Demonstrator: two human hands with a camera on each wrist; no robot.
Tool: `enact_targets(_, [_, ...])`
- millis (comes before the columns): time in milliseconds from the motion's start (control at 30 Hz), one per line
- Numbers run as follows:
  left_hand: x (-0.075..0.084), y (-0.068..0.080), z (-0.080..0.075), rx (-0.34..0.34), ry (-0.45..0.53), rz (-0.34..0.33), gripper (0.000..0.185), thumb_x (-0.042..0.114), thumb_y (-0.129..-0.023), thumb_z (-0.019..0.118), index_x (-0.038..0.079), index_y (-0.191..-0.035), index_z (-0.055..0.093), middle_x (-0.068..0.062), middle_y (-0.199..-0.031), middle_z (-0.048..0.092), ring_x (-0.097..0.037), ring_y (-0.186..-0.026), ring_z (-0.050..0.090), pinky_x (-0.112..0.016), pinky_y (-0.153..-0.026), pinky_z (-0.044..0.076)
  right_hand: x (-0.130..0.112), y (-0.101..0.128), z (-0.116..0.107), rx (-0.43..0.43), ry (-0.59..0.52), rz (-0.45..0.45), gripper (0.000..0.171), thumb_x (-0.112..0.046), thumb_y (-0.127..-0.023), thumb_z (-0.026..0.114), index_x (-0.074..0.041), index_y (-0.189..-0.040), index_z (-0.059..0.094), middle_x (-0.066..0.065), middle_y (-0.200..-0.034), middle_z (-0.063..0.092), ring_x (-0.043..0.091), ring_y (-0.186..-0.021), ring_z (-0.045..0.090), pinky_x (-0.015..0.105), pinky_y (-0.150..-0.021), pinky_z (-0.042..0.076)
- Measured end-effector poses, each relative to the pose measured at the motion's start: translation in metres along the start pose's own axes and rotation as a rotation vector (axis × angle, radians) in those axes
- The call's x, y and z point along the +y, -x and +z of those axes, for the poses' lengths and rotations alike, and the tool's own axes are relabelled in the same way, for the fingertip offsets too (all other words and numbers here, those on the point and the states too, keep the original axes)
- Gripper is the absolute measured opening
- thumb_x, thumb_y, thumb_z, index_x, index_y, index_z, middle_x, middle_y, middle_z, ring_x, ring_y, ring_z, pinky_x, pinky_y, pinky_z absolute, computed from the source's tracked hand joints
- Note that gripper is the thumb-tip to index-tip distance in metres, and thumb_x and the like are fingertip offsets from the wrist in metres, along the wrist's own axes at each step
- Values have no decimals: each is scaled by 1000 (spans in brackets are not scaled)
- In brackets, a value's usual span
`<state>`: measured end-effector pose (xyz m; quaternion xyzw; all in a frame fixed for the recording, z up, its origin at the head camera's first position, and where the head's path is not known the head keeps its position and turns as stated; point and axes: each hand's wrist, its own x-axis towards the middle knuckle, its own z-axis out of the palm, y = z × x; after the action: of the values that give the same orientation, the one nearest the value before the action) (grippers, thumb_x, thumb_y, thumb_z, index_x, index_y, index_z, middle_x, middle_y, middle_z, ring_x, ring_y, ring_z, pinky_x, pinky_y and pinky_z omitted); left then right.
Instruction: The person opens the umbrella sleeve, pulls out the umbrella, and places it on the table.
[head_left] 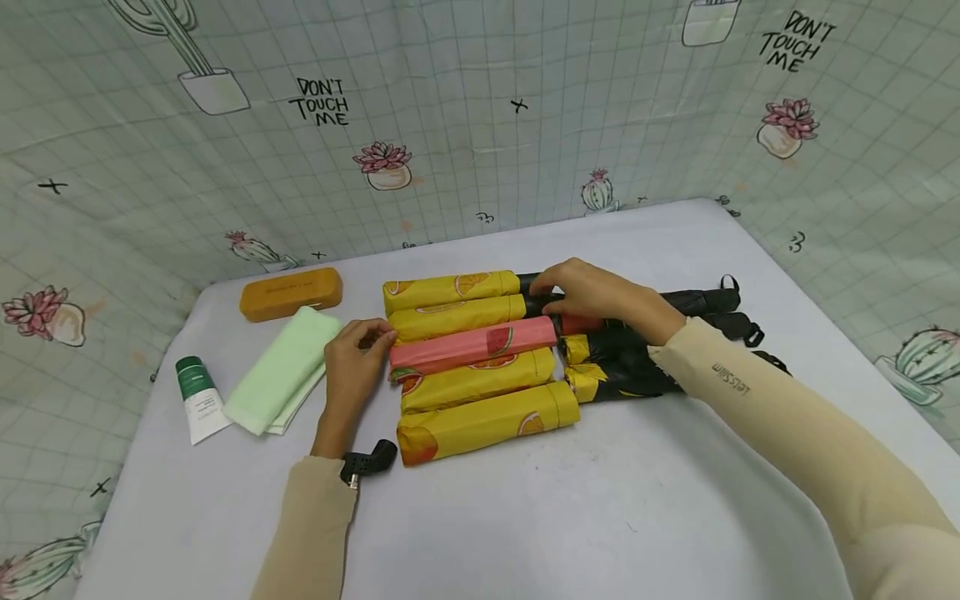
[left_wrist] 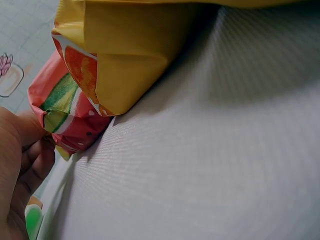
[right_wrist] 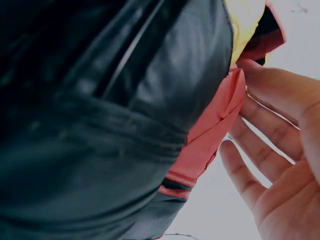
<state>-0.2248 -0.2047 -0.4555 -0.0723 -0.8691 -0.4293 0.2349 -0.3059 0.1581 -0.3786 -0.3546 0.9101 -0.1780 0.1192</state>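
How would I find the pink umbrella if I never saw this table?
Look at the white table and find the row of five folded umbrella covers lying side by side in its middle. The pink umbrella is the middle one, between the left hand and right hand. Its neighbours are all yellow; only it is pink with a watermelon slice.

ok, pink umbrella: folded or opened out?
Folded. The pink umbrella lies as a tight roll between yellow ones, left hand at its end.

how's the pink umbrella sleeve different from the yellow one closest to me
The pink sleeve is pink with a watermelon print and lies in the middle of the row; the nearest yellow sleeve is yellow with citrus slices and lies at the row's edge. The left hand touches the pink one's end; the yellow one lies untouched. Both lie lengthwise on the table.
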Motion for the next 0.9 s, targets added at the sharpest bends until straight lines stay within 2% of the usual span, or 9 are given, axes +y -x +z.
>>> enact_targets(333, [2,-2,2,12,10,14,14,13,-89,77,2,-96,74,-11,-93,70,-22,-80,65,-16,-72,47,-1,-9,6,-4,76,29,40,-7,-90,76,2,-127,64,19,-127,63,34,-120,58,47,-101,47])
enact_targets(433, [1,-3,2,12,-3,8,14,14,-90,77,2,-96,74,-10,-93,70,-21,-80,65,-19,-72,47,-3,-11,9,4,120,26,38,-9,-89,77,1,-124,65,17,-123,64,33,-115,60,46,-98,49])
enact_targets(567, [0,-2,3,2,-12,-7,14,15,-90,77,3,-95,74,-10,-93,71,-21,-80,66,-21,-73,48,-4,-12,11,27,204,-21,32,-12,-87,78,0,-115,67,15,-112,67,30,-102,64,46,-89,52])
enact_targets(667, [0,-2,3,-5,-20,-2,14,15,-90,77,2,-95,74,-10,-93,71,-22,-80,67,-22,-73,49,-2,-10,13,47,247,-43,30,-12,-87,77,-2,-113,68,14,-108,69,30,-99,65,49,-91,48])
enact_targets(800, [-1,-1,2,3,-24,9,14,14,-89,78,2,-95,74,-10,-93,71,-22,-80,67,-21,-72,49,-2,-12,14,32,265,-36,37,-14,-87,77,-1,-121,65,15,-114,66,33,-106,62,56,-95,42])
enact_targets(900, [-2,-1,2,7,-21,-4,14,14,-89,78,2,-95,74,-10,-94,71,-22,-80,66,-18,-71,47,-5,-16,16,18,311,-45,40,-15,-87,80,0,-119,64,17,-111,64,36,-104,61,56,-92,44])
